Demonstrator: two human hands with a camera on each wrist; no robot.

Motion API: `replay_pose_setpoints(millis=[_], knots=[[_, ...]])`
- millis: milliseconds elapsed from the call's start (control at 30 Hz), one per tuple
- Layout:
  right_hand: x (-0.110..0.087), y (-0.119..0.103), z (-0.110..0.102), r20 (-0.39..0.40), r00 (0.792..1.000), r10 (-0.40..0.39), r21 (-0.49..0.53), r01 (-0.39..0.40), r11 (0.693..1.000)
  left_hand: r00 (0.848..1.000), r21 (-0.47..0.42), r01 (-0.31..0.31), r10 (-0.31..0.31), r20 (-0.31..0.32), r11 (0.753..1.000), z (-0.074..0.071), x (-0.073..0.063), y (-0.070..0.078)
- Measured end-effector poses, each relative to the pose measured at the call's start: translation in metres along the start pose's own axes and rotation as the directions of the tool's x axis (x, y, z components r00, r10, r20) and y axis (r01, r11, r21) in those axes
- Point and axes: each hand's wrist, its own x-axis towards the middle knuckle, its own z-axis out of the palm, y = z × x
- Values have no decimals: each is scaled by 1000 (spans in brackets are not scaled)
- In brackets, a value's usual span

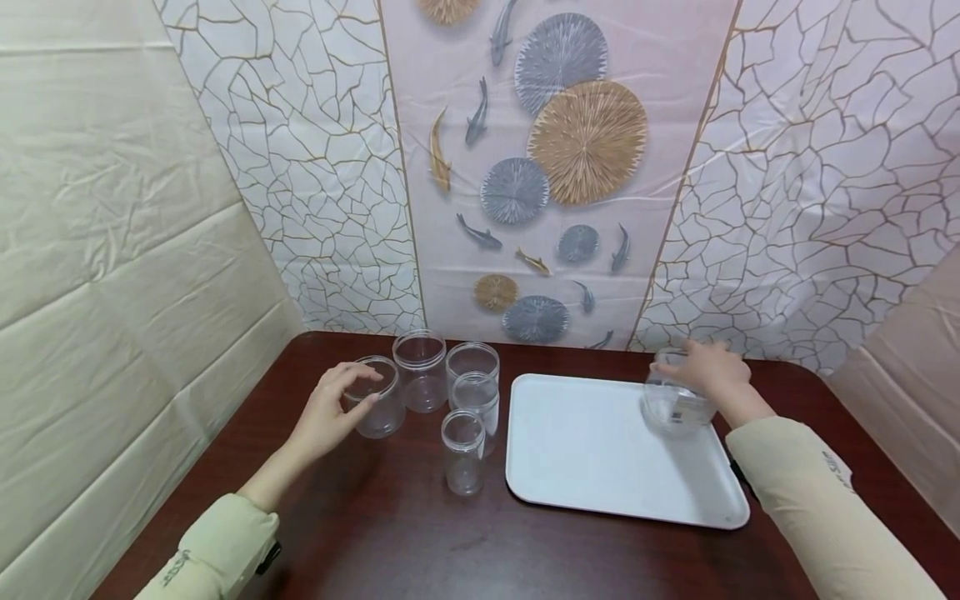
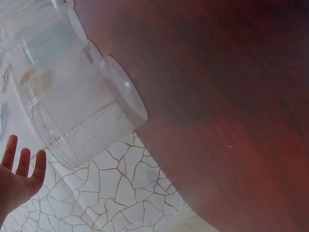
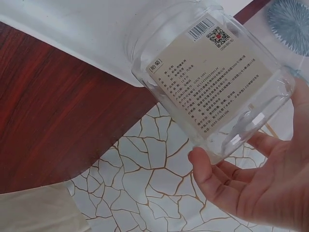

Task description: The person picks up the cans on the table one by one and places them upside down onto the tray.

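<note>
My right hand (image 1: 712, 371) grips the base end of a clear plastic jar (image 3: 231, 106), thumb on one side and fingers on another. The jar is turned mouth down, its neck right at the back right of a white tray (image 1: 600, 442). A printed label (image 3: 198, 72) with a barcode covers one of its flat sides. Over on the left, my left hand (image 1: 330, 408) hovers with spread, softly bent fingers beside the rim of a round clear jar (image 1: 382, 417). The left wrist view shows a gap between its fingertips (image 2: 39, 162) and the jar's threaded mouth (image 2: 53, 135).
Several more clear jars stand mouth up left of the tray: a tall one (image 1: 423, 383) at the back, a wide one (image 1: 472, 358) beside it, and a narrow one (image 1: 463, 458) in front. A patterned cloth (image 1: 525, 250) hangs behind the dark red table (image 1: 420, 542).
</note>
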Motion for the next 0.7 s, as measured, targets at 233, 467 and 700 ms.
replay_pose_setpoints(millis=[233, 467, 700], knots=[[-1, -1, -4, 52, 999, 4, -1, -4, 1000, 999, 9, 43, -43, 19, 999, 5, 12, 2], [-1, -3, -6, 98, 995, 7, 23, -10, 1000, 989, 83, 109, -116, 90, 991, 6, 23, -1], [-1, -2, -2, 94, 995, -21, 60, 16, 998, 957, 186, 190, -224, 184, 964, 5, 30, -6]])
